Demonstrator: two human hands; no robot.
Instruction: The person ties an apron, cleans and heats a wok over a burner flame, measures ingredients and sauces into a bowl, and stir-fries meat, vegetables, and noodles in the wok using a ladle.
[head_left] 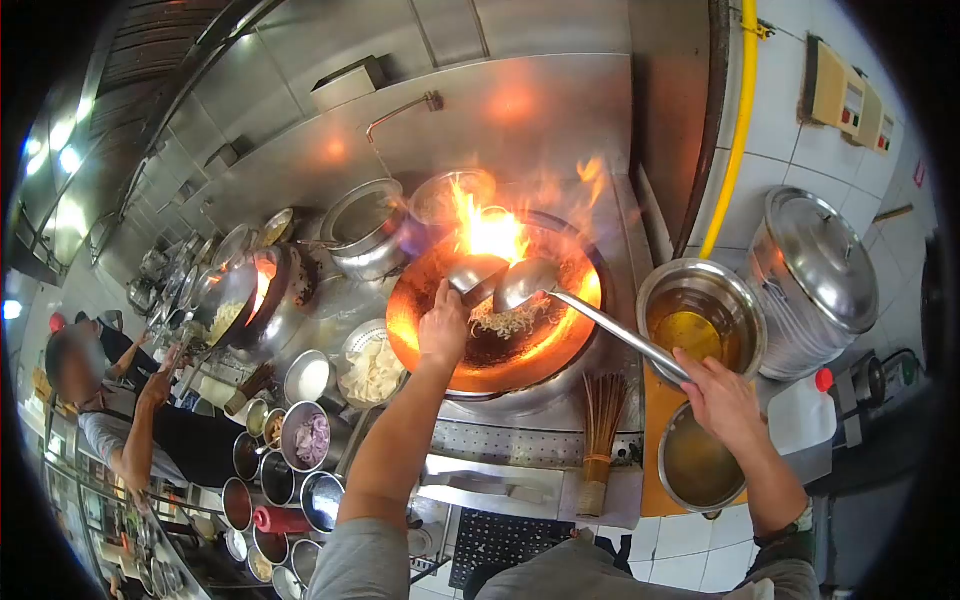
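Observation:
Over a large wok (425, 340) with flames (490, 230) rising at its back, my left hand (443, 325) is closed on the near rim of a small metal bowl (475, 277). The bowl is tilted, and its inside is partly hidden. My right hand (722, 395) grips the end of the long handle of a metal ladle (525, 285). The ladle's head is beside the bowl, touching it or nearly so. Shredded or noodle-like food (510, 320) lies in the wok below them. Under the ladle's handle stands a metal pot of yellow oil (690, 330).
Near the wok are a bamboo brush (597, 440), a pot of cloudy liquid (703, 460), a white jug (802, 415) and a lidded pot (820, 260). Ingredient containers (310, 437) crowd the left. A co-worker (130, 400) stands at another flaming wok (235, 305).

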